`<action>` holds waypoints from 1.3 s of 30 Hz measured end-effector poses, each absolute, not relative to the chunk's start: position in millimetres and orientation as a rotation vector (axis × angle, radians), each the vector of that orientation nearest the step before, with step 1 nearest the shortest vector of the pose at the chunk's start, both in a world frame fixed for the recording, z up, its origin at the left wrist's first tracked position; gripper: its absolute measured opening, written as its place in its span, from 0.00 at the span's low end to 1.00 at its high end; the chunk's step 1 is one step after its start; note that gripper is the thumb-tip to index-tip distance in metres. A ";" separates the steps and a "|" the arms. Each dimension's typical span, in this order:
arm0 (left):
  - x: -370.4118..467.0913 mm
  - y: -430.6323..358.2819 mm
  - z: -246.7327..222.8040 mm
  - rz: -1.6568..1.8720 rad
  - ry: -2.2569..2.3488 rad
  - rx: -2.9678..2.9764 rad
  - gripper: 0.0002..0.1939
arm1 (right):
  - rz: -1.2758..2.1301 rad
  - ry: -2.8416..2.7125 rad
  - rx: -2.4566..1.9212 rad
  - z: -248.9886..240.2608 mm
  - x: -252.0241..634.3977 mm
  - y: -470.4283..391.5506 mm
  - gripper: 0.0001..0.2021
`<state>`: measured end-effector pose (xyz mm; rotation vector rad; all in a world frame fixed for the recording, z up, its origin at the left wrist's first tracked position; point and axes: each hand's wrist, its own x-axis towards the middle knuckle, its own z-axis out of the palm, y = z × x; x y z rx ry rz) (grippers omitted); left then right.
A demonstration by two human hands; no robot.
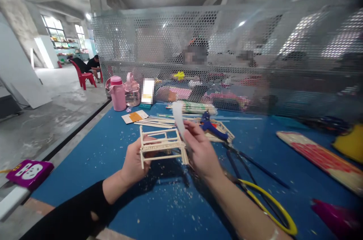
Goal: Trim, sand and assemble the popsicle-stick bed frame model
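Observation:
A small frame of pale wooden sticks (161,146) is held up over the blue table, tilted, with rails and a slatted middle. My left hand (136,158) grips its left end, the fingers passing behind it. At the right end is my right hand (200,149), its fingers closed on a translucent whitish strip (178,115) that stands upright beside the frame. Whether the right fingertips also touch the frame, I cannot tell. Just behind the right hand lies a blue glue gun (214,128) on another stick frame (229,130).
Loose sticks (155,122), a packaged stick bundle (195,107), a pink jug (117,94) and a clear bottle (132,92) stand or lie behind. A yellow-handled tool (272,198) and cables are at right, a purple power strip (30,174) at left. A perforated screen (159,43) closes the back.

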<state>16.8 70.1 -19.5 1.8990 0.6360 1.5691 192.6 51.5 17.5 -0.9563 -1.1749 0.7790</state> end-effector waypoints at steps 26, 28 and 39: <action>11.7 67.3 -11.9 1.596 0.563 2.088 0.06 | -0.431 -1.928 -0.907 17.2 205.6 4.7 0.19; 11.3 68.0 -13.1 1.568 0.573 2.080 0.05 | -0.402 -1.971 -0.862 18.1 206.5 3.7 0.19; 16.2 64.6 -7.6 1.525 0.580 2.078 0.10 | -0.411 -2.017 -0.869 14.9 209.9 4.6 0.16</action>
